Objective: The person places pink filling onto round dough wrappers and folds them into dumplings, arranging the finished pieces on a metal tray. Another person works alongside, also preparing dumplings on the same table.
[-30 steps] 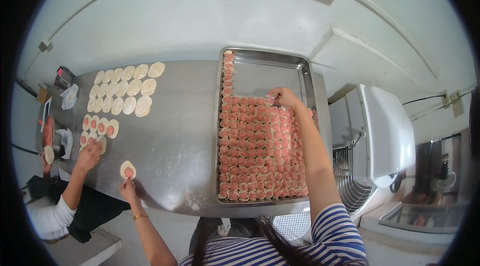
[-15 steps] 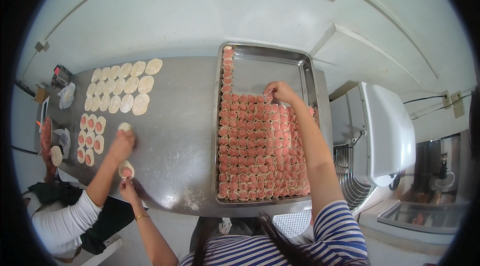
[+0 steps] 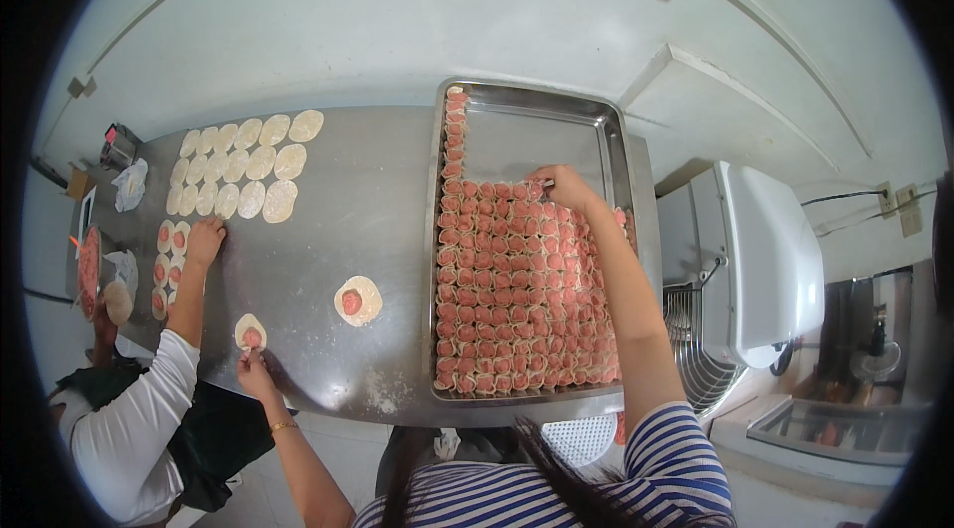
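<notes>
My left hand (image 3: 255, 375) is closed in a pinch on the near edge of a round dumpling wrapper (image 3: 243, 324) with pink meat filling, by the table's front edge. Over the metal tray (image 3: 624, 165), my right hand (image 3: 568, 188) pinches an open-topped dumpling at the end of the farthest full row; the fingers partly hide it. Tight rows of meat-topped dumplings (image 3: 517, 295) fill the near part of the tray, and one column runs up its left side. Between my hands, another wrapper with filling (image 3: 369, 301) lies flat on the steel table (image 3: 308, 250).
Plain wrappers (image 3: 236, 165) lie in rows at the far left, with filled ones nearer. A co-worker's hand (image 3: 206, 240) reaches over these; their other hand holds a wrapper (image 3: 118, 301) beside a bowl of meat (image 3: 89, 270). A white machine (image 3: 765, 265) stands right of the table.
A wrapper with filling now lies mid-table. The co-worker's hand has moved away, up to the filled wrappers. My right hand has shifted slightly right along the row; my left stays in place.
</notes>
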